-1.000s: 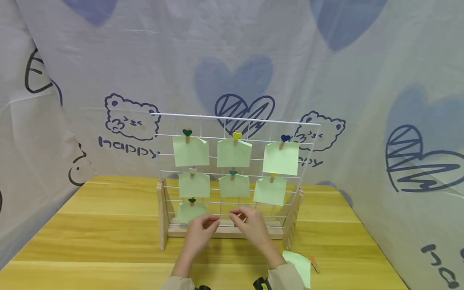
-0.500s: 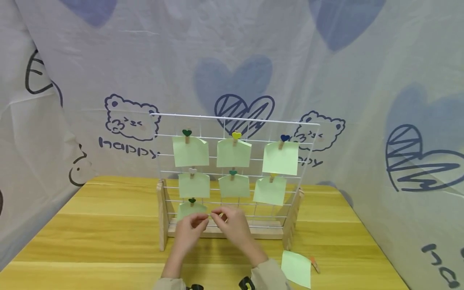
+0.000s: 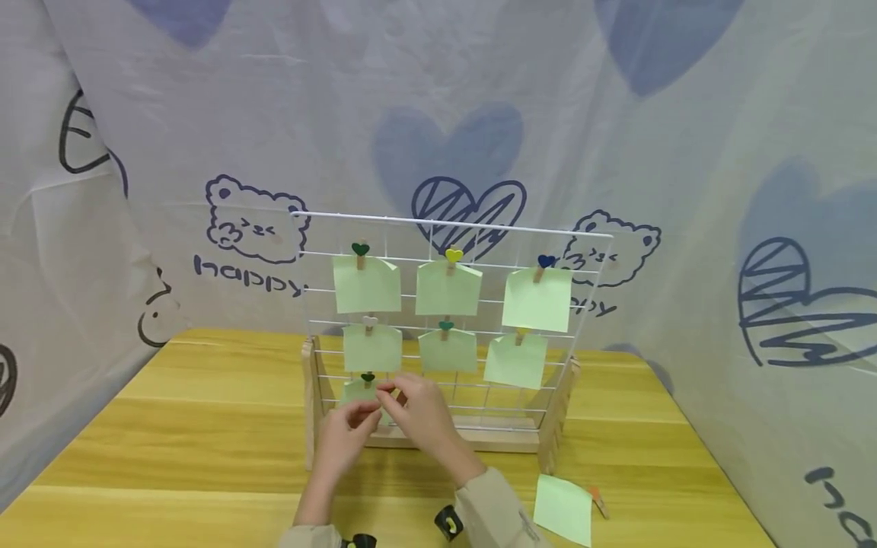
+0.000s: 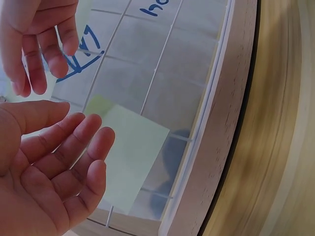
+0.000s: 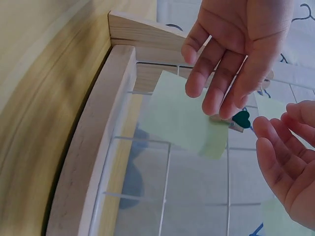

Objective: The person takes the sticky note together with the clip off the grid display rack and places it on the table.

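Observation:
My left hand (image 3: 339, 440) and right hand (image 3: 421, 415) are close together in front of the lowest pale green note (image 3: 353, 391), at the grid's lower left. A wooden clothespin with a dark green heart (image 5: 241, 119) fastens that note to the white wire grid (image 3: 473, 226). Fingers of both hands are loosely bent, and nothing shows between them in either wrist view. In the right wrist view, my left fingers (image 5: 196, 83) overlap the note; whether they touch it I cannot tell. Part of the note is hidden behind my hands in the head view.
More pale green notes (image 3: 448, 289) hang above in two rows, under heart clothespins. A wooden stand (image 3: 479, 438) holds the grid on the wooden table (image 3: 171, 457). At the front right lie a loose green note (image 3: 563, 508) and an orange-topped clothespin (image 3: 598, 502).
Both hands have moved left from the grid's lower middle to the lower-left note, the right hand farther and slightly up. The head view has shifted a little.

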`<control>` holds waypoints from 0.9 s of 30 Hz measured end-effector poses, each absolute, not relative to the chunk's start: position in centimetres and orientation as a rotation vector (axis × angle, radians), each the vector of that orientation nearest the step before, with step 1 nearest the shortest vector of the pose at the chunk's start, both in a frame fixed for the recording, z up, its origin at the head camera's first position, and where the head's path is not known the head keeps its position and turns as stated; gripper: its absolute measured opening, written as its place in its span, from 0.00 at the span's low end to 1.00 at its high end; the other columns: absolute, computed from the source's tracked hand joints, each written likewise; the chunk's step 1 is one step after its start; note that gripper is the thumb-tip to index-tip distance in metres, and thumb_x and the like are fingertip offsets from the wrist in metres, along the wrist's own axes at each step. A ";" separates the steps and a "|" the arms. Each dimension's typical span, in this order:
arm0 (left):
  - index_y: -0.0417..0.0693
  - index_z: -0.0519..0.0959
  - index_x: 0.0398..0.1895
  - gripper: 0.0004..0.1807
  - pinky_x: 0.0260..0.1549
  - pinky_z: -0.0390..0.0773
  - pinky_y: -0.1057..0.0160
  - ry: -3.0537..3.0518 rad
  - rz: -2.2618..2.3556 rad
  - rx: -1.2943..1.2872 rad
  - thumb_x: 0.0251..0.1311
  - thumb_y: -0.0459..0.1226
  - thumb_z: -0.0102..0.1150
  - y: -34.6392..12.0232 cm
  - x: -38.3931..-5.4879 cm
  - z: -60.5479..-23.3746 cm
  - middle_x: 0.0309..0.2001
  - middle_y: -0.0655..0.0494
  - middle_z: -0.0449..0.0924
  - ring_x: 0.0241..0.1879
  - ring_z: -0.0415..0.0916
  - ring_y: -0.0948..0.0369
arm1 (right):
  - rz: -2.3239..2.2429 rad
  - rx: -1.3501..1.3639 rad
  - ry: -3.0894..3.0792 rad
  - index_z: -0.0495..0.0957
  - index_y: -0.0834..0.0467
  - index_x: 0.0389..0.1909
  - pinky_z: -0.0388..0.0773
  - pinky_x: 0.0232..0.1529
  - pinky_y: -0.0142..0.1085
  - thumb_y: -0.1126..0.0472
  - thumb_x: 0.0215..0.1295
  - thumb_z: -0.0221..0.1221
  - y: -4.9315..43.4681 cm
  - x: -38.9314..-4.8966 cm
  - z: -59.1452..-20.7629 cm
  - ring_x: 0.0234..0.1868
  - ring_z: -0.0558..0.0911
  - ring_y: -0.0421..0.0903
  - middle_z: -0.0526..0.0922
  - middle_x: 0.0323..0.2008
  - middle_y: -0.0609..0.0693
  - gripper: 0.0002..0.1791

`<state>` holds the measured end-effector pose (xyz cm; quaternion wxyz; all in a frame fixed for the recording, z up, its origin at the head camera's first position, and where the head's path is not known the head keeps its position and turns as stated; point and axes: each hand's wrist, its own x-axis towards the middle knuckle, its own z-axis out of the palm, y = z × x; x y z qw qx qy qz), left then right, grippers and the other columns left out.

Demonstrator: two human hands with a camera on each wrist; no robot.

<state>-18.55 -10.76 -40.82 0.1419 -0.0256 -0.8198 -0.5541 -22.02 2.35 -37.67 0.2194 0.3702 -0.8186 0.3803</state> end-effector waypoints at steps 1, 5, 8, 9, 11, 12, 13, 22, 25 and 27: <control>0.33 0.78 0.38 0.09 0.28 0.76 0.63 -2.370 -1.603 -0.065 0.57 0.31 0.54 -10.9 -18.6 -40.8 0.32 0.45 0.80 0.30 0.76 0.57 | 1.049 1.029 -2.258 0.80 0.63 0.30 0.69 0.23 0.21 0.66 0.58 0.57 2.2 -22.1 -37.6 0.22 0.74 0.38 0.81 0.30 0.51 0.05; 0.33 0.78 0.39 0.10 0.28 0.75 0.62 -2.373 -1.613 -0.051 0.58 0.31 0.53 -11.3 -18.7 -40.8 0.33 0.44 0.79 0.30 0.76 0.57 | 1.032 1.030 -2.240 0.80 0.62 0.28 0.68 0.22 0.21 0.66 0.57 0.58 1.7 -22.4 -37.3 0.20 0.72 0.37 0.81 0.28 0.50 0.04; 0.32 0.77 0.40 0.10 0.30 0.75 0.62 -2.370 -1.607 -0.045 0.58 0.31 0.53 -11.6 -18.7 -40.7 0.34 0.44 0.79 0.32 0.76 0.56 | 1.014 1.019 -2.249 0.80 0.61 0.28 0.67 0.21 0.21 0.66 0.57 0.58 1.5 -22.6 -37.2 0.19 0.70 0.36 0.80 0.28 0.50 0.03; 0.32 0.77 0.40 0.10 0.30 0.75 0.61 -2.368 -1.603 -0.040 0.58 0.31 0.53 -11.7 -18.6 -40.7 0.34 0.45 0.79 0.32 0.76 0.55 | 1.006 1.015 -2.253 0.80 0.61 0.28 0.66 0.20 0.21 0.65 0.57 0.59 1.4 -22.6 -37.1 0.19 0.70 0.36 0.80 0.28 0.50 0.04; 0.32 0.77 0.40 0.10 0.30 0.75 0.61 -2.364 -1.586 -0.034 0.58 0.30 0.53 -11.8 -18.6 -40.6 0.34 0.45 0.79 0.33 0.76 0.55 | 0.992 1.011 -2.265 0.80 0.61 0.28 0.65 0.19 0.21 0.65 0.57 0.59 1.3 -22.7 -37.0 0.18 0.69 0.35 0.80 0.28 0.50 0.04; 0.31 0.78 0.39 0.10 0.31 0.75 0.61 -2.359 -1.581 -0.030 0.57 0.30 0.53 -11.8 -18.7 -40.6 0.35 0.45 0.79 0.34 0.75 0.54 | 0.983 1.010 -2.271 0.80 0.61 0.29 0.64 0.18 0.21 0.65 0.57 0.58 1.2 -22.8 -37.0 0.17 0.68 0.35 0.80 0.28 0.50 0.04; 0.31 0.78 0.39 0.10 0.31 0.74 0.61 -2.354 -1.570 -0.028 0.57 0.30 0.53 -11.9 -18.7 -40.5 0.35 0.45 0.79 0.34 0.75 0.54 | 0.974 1.010 -2.278 0.80 0.61 0.29 0.64 0.17 0.21 0.64 0.57 0.58 1.2 -22.8 -36.9 0.17 0.68 0.35 0.80 0.28 0.50 0.04; 0.34 0.78 0.39 0.10 0.30 0.74 0.62 -2.335 -1.546 0.079 0.57 0.32 0.54 -12.3 -18.6 -40.3 0.34 0.46 0.79 0.35 0.75 0.54 | 0.967 1.014 -2.280 0.80 0.63 0.31 0.64 0.17 0.21 0.66 0.55 0.60 0.9 -23.2 -36.8 0.17 0.68 0.35 0.80 0.30 0.52 0.04; 0.33 0.78 0.39 0.10 0.30 0.74 0.62 -2.329 -1.542 0.103 0.57 0.32 0.54 -12.4 -18.6 -40.2 0.34 0.45 0.79 0.35 0.75 0.53 | 0.959 1.008 -2.286 0.80 0.63 0.31 0.64 0.18 0.21 0.66 0.55 0.60 0.8 -23.4 -36.9 0.17 0.69 0.35 0.80 0.30 0.52 0.04; 0.33 0.78 0.40 0.11 0.30 0.74 0.61 -2.324 -1.533 0.122 0.57 0.32 0.54 -12.5 -18.5 -40.1 0.34 0.44 0.79 0.35 0.75 0.53 | 0.948 1.009 -2.295 0.80 0.63 0.32 0.65 0.18 0.20 0.66 0.55 0.60 0.7 -23.5 -37.0 0.17 0.69 0.35 0.80 0.30 0.52 0.05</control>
